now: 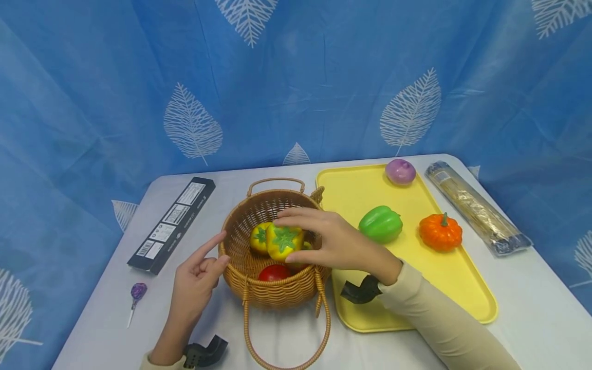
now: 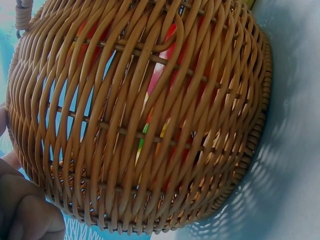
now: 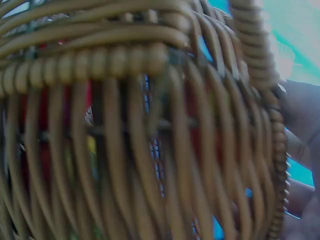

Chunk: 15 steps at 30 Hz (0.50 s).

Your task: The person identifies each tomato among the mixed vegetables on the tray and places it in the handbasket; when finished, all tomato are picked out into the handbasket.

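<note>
A brown wicker basket (image 1: 277, 293) stands open at the middle, its front handle hanging down onto the table. Inside it lie a yellow persimmon-like fruit (image 1: 259, 237) with a green leafy top and a red round item (image 1: 274, 273); something else beside the red one is mostly hidden. My right hand (image 1: 319, 236) holds a second yellow persimmon-like fruit (image 1: 283, 242) between thumb and fingers, within the basket's opening. At the basket's left side my left hand (image 1: 196, 280) touches the rim with a straight index finger, its thumb close to the wall and the other fingers curled.
Right of the basket, a yellow tray (image 1: 349, 187) bears a green bell pepper (image 1: 381, 224), an orange pumpkin (image 1: 440, 233) and a purple onion (image 1: 400, 171). Beyond it lies a clear packet of sticks (image 1: 476, 205). A black box (image 1: 172, 224) and a lollipop (image 1: 137, 292) lie left.
</note>
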### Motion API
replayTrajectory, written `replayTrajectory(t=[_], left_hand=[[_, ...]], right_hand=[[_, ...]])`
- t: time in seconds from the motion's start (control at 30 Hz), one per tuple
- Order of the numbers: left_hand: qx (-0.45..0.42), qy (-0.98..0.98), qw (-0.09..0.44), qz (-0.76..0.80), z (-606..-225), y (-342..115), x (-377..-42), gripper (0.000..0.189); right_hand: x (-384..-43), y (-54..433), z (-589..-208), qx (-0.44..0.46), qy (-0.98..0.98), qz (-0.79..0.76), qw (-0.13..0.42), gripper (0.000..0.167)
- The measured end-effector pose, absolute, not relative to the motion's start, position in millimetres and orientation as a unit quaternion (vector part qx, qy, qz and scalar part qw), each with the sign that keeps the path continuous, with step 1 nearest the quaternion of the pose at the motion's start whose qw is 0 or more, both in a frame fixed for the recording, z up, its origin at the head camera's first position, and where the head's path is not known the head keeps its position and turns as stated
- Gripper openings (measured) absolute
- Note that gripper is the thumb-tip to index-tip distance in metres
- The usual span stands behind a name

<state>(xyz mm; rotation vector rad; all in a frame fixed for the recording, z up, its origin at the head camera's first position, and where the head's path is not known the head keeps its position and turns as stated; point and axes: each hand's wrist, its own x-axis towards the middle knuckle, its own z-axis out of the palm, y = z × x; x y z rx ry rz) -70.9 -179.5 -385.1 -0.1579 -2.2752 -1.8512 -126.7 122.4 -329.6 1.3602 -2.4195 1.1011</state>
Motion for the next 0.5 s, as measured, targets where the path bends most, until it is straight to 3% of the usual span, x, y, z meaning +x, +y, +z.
replayTrajectory(t=[0.33, 0.5], left_hand=[[-0.051, -0.774, 0.101, -0.623, -385.4, -180.2, -70.9, 0.043], [-0.061, -0.770, 0.103, -0.627, -385.7, -179.8, -71.3, 0.044]], right_hand=[[-126.3, 118.1, -333.6, 0.453, -0.812, 0.359, 0.083, 0.064], [-127.6, 119.3, -334.3, 0.450, -0.809, 0.367, 0.092, 0.058]])
